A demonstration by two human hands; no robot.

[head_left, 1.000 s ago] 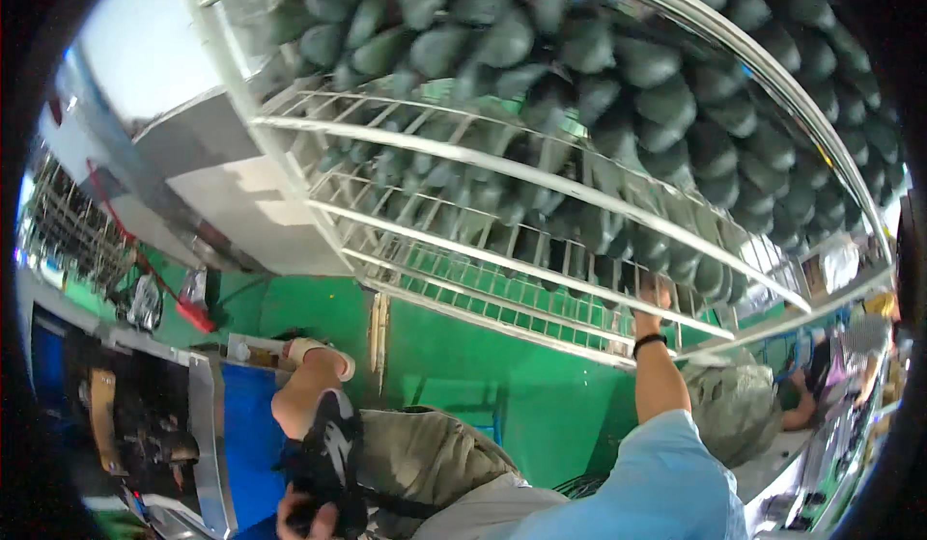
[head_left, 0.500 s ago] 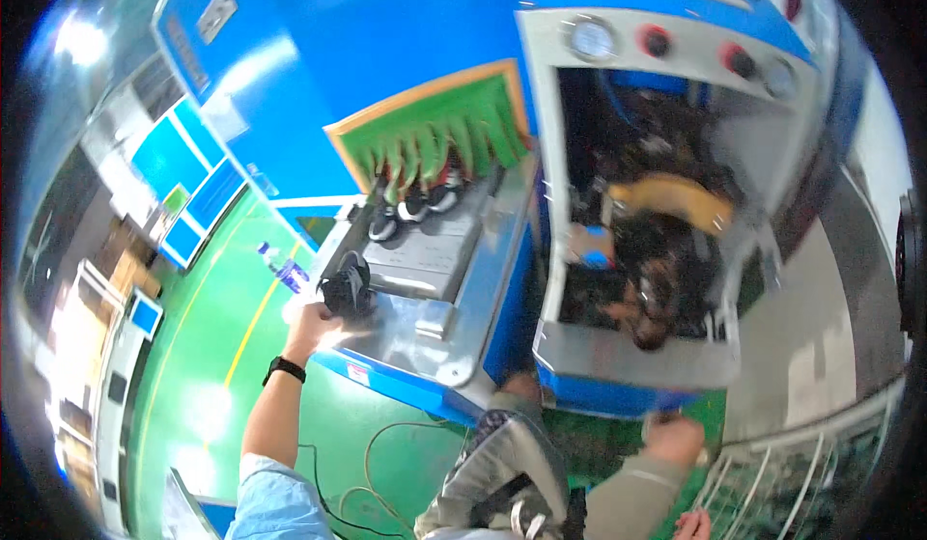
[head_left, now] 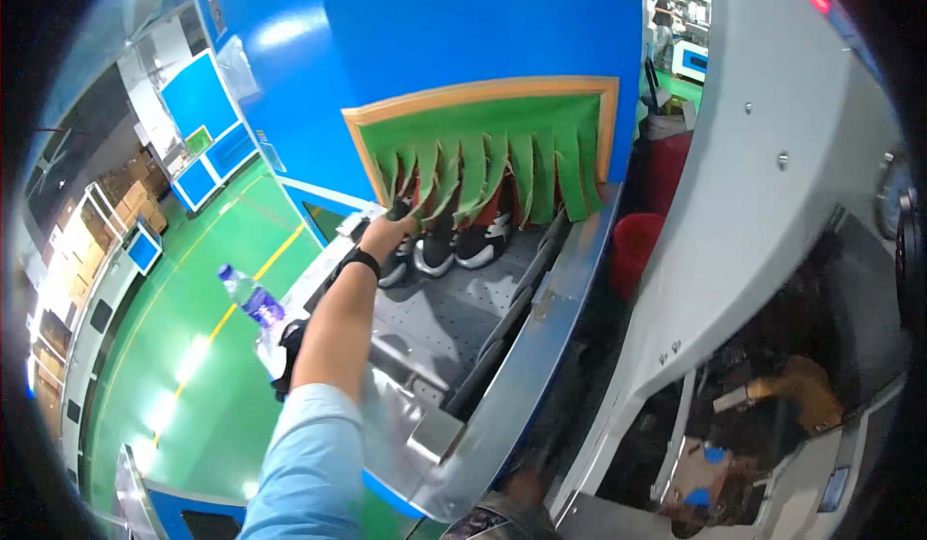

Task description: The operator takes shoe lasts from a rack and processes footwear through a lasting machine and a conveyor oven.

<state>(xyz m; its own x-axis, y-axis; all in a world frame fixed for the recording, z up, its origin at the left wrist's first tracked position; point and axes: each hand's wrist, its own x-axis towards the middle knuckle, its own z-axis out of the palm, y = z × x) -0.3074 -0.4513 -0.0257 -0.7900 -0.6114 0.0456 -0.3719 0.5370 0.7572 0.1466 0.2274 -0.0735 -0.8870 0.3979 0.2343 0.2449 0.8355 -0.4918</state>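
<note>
My left hand [head_left: 388, 237] reaches over the conveyor to the leftmost black-and-white sneaker [head_left: 394, 274]. Its fingers close around the dark upper part of that sneaker, just in front of the green strip curtain [head_left: 488, 159]. Beside it stand a middle sneaker [head_left: 436, 250] and a right-hand sneaker [head_left: 485, 241], toes toward me, their rear parts behind the strips. Another black-and-white shoe [head_left: 289, 355] rests at the machine's near left corner, partly covered by my forearm. My right hand is out of view.
The perforated grey conveyor bed [head_left: 425, 323] has a metal rim [head_left: 570, 299]. A purple-labelled bottle [head_left: 253, 299] stands at its left edge. On the right is a grey machine frame [head_left: 666, 289] with an open bay. A red bucket [head_left: 637, 250] stands between the machines.
My left hand has left the shoe at the near corner and moved forward to the leftmost sneaker by the curtain. The view has swung left and closer; my right hand has gone out of it.
</note>
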